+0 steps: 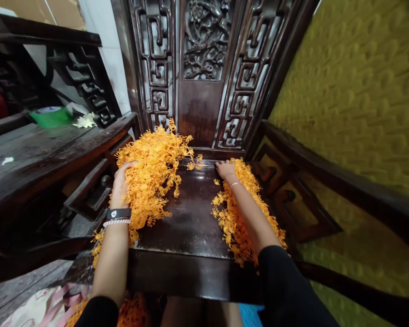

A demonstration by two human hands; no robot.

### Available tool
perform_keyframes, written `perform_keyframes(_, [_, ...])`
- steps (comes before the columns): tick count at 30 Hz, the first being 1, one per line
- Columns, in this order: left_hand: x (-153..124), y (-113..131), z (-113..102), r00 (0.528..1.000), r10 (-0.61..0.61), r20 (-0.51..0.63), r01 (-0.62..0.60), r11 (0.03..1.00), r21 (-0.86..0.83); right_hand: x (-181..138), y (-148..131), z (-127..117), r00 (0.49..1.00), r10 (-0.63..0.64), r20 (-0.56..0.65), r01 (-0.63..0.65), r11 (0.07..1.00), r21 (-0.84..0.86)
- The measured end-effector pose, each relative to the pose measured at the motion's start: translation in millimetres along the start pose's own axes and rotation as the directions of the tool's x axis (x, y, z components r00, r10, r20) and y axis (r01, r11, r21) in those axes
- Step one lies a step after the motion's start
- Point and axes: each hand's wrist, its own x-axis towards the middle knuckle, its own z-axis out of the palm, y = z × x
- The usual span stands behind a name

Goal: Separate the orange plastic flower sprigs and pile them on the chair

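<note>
The left hand [120, 184] is pressing, half-curled, against the 9 o'clock flank of the big heap of orange lacy plastic pieces [153, 172] on the dark wooden chair seat [191, 213]; whether it is pinching any, I cannot tell. The right hand [226, 171] is lying flat and open, holding nothing, at the 12 o'clock end of a narrower orange strip [225, 220] running 12 to 6.

One camera, worn on my head. Faces forward and down, close over chair seat [191, 218]; left hand [120, 184], right hand [226, 171] mid-frame. Carved chair back [204, 68] fills top. Wide lens, edges bent.
</note>
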Motion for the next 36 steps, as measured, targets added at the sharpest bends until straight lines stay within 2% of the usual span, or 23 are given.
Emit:
perform_keyframes(4, [16,1,13,0.993,-0.093,-0.068,0.093,0.996,0.006,-14,26,-2,0.999,0.039,0.037,-0.039,0.999,-0.016])
perform_keyframes(7, [21,-3,25,0.987,-0.085,-0.136,0.088,0.996,0.019,-20,30,-4,0.998,0.047,0.052,-0.046,0.999,-0.019])
perform_keyframes(10, [20,-13,37,0.98,-0.022,-0.2,0.04,0.995,0.087,-27,24,-5,0.997,0.062,0.049,-0.061,0.998,-0.019])
perform_keyframes(15, [18,-25,45,0.975,0.044,-0.217,0.01,0.97,0.242,-33,2,-18,0.999,0.031,0.007,-0.032,0.997,0.071])
perform_keyframes(19, [12,-22,44,0.974,0.085,-0.211,-0.002,0.932,0.363,-38,-36,-35,1.0,-0.01,-0.023,0.015,0.978,0.209])
perform_keyframes(23, [-3,-18,52,0.97,0.141,-0.197,-0.028,0.874,0.486,-57,-87,-34,0.99,0.134,-0.052,-0.109,0.937,0.332])
perform_keyframes(26, [-15,-18,61,0.966,0.195,-0.172,-0.067,0.827,0.558,-76,-120,-22,0.954,0.283,-0.101,-0.221,0.889,0.401])
perform_keyframes(28, [-22,-18,66,0.961,0.231,-0.15,-0.101,0.801,0.59,-86,-133,-13,0.934,0.339,-0.113,-0.259,0.86,0.44])
perform_keyframes(32, [-28,-18,72,0.952,0.278,-0.127,-0.143,0.774,0.617,-88,-136,0,0.914,0.384,-0.135,-0.27,0.82,0.505])
perform_keyframes(36, [-30,-17,71,0.947,0.286,-0.146,-0.139,0.774,0.618,-83,-110,8,0.893,0.421,-0.161,-0.276,0.793,0.544])
